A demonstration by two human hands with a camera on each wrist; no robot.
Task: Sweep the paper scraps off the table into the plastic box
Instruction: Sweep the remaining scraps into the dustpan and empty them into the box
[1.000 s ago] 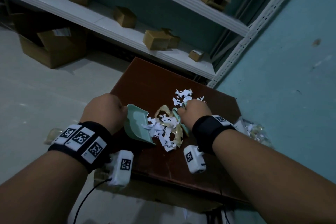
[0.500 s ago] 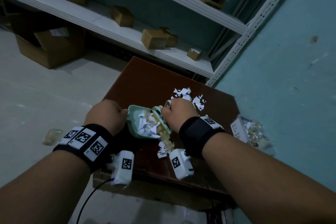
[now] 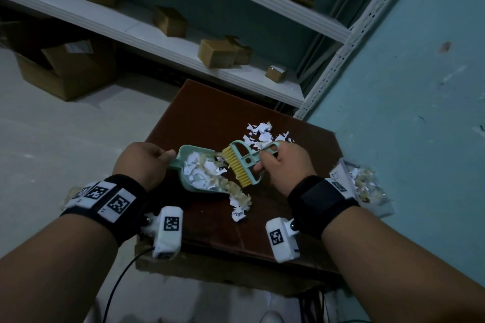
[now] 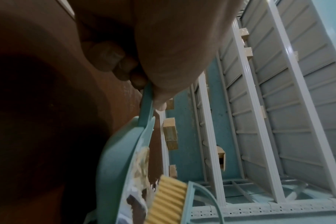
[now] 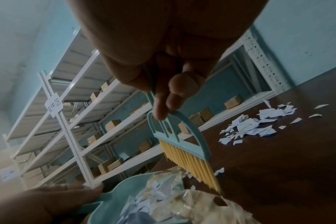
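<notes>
**A storeroom**

You're standing in a stockroom: white slotted-steel shelving [image 3: 199, 42] carries scattered small cardboard boxes [image 3: 216, 54], a larger open carton [image 3: 65, 65] sits on the bare concrete floor [image 3: 65, 139], and the teal walls [image 3: 420, 86] are scuffed.

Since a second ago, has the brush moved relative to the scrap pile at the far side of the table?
Yes. The brush in the right hand has lifted out of the dustpan and swung back toward the far scrap pile, bristles now over the pan's mouth.
</notes>
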